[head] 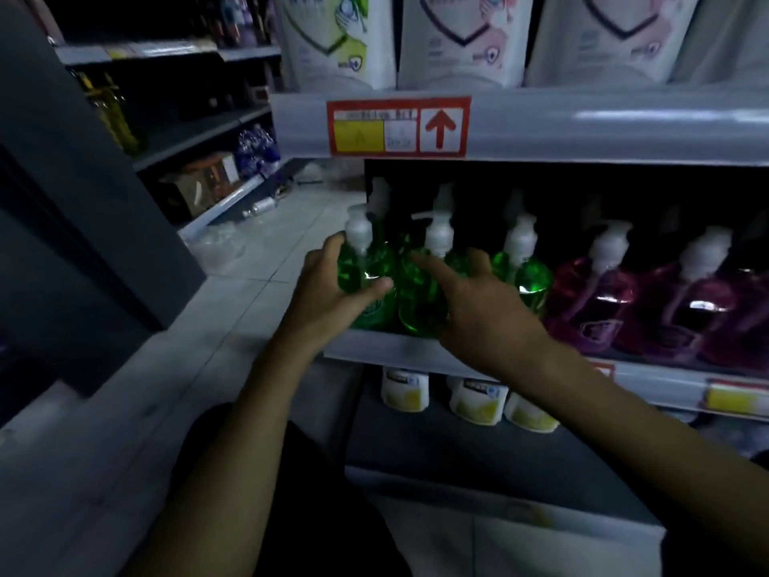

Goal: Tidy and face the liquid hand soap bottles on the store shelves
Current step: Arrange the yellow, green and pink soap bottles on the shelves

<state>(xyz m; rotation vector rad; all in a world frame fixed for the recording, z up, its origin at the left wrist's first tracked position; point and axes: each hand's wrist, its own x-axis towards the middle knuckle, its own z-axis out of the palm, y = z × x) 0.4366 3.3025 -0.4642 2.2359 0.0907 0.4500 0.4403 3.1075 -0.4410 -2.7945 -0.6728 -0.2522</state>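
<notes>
Green liquid soap bottles with white pumps stand at the left end of the middle shelf (374,351). My left hand (328,293) grips the leftmost green bottle (366,268), thumb across its front. My right hand (478,306) rests on the second green bottle (420,310) with the index finger stretched across it. A third green bottle (526,276) stands just right of that hand. Further right is a row of purple-pink pump bottles (591,301). More pumps show dimly behind the front row.
Large white refill pouches (462,39) fill the shelf above, with a red price tag (397,127) on its edge. White yellow-labelled bottles (478,399) sit on the shelf below. Left is a tiled aisle floor (266,260) and another dark shelving unit (174,131).
</notes>
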